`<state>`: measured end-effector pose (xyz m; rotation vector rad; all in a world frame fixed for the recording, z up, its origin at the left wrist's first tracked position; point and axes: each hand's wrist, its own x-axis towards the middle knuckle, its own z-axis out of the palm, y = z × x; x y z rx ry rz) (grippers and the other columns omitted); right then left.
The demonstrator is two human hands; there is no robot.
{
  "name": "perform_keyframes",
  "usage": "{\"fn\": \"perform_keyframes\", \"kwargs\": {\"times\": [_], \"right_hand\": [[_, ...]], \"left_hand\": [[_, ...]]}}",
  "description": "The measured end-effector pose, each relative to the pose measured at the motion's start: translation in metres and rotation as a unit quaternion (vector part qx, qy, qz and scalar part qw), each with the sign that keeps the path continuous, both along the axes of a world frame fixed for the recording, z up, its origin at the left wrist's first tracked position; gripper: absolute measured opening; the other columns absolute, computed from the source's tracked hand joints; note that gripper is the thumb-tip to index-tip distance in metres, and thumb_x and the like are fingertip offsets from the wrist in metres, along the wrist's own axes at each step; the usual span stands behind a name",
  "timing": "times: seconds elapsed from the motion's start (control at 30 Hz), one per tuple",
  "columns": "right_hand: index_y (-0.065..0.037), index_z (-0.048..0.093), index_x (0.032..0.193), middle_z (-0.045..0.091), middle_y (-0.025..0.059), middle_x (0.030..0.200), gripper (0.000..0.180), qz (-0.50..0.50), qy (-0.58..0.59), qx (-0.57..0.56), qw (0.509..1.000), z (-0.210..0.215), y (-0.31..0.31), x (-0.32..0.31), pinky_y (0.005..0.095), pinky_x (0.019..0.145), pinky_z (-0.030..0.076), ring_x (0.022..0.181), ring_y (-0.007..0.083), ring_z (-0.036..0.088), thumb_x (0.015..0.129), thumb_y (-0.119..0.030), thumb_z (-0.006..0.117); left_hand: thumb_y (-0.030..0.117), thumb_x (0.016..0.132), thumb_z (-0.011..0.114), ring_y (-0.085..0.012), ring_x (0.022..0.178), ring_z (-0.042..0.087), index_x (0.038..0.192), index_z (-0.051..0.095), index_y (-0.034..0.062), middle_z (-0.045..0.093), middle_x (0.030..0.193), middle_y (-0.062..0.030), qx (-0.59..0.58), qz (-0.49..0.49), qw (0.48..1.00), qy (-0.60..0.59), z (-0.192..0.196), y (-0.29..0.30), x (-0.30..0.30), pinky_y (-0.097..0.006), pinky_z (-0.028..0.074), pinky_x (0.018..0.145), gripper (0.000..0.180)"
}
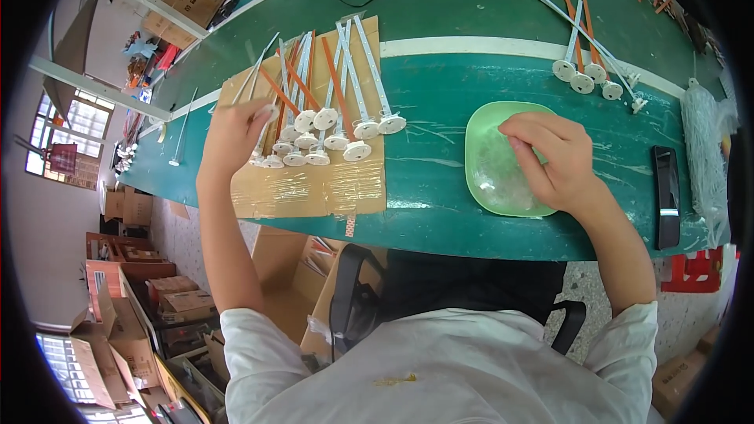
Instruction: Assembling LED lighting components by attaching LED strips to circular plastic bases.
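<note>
My left hand [234, 135] is closed at the left side of a cardboard sheet [306, 196], with a small white disc [272, 113] showing at its fingertips. Beside it on the cardboard lie several thin white and orange strips [343, 86] ending in round white discs [356, 151], heaped together. My right hand [554, 159] hangs over a light green dish [481, 165], thumb and fingers pinched together. Whatever sits between those fingertips is too small to make out. Clear or whitish bits seem to lie in the dish, partly hidden under the hand.
More disc-ended strips [581, 71] lie at the back right of the green table [428, 165]. A black phone [666, 196] and a clear plastic bag [704, 161] are at the right edge. Below stands an open cardboard box [287, 267] beside the black chair [357, 290].
</note>
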<state>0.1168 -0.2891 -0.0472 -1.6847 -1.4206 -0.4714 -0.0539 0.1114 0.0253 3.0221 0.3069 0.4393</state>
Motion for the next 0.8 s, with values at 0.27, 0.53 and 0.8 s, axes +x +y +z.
{"fn": "perform_keyframes", "kwargs": {"times": [0.27, 0.53, 0.8], "right_hand": [[-0.004, 0.069, 0.094, 0.070, 0.0104, 0.088, 0.018, -0.015, -0.071, -0.126, 0.989, 0.004, 0.002, 0.001, 0.0370, 0.064, 0.057, 0.075, 0.0281, 0.069, 0.075, -0.005, 0.069], [-0.008, 0.067, 0.088, 0.068, 0.0065, 0.084, 0.013, -0.057, -0.128, -0.196, 0.971, 0.053, -0.004, -0.016, 0.0366, 0.058, 0.054, 0.074, 0.0257, 0.067, 0.075, -0.011, 0.067], [-0.004, 0.068, 0.091, 0.068, 0.0137, 0.087, 0.010, -0.312, -0.057, -0.226, 0.921, 0.032, -0.050, 0.070, 0.0453, 0.075, 0.053, 0.085, 0.0346, 0.066, 0.085, -0.010, 0.063]], "left_hand": [[0.008, 0.087, 0.070, -0.0322, 0.089, 0.069, 0.118, 0.067, 0.0030, 0.071, 0.108, -0.0168, 0.109, -0.061, 0.981, -0.149, 0.015, -0.054, -0.004, -0.035, 0.054, 0.078, 0.031], [0.003, 0.092, 0.063, -0.0164, 0.068, 0.068, 0.090, 0.070, -0.0024, 0.071, 0.079, -0.0101, -0.229, -0.283, 0.866, -0.343, -0.017, -0.180, 0.123, -0.027, 0.051, 0.063, 0.009], [0.010, 0.096, 0.061, -0.0115, 0.062, 0.064, 0.088, 0.070, -0.0039, 0.070, 0.074, -0.0087, -0.436, -0.292, 0.819, -0.232, -0.099, -0.204, 0.149, -0.026, 0.051, 0.059, 0.018]]}}
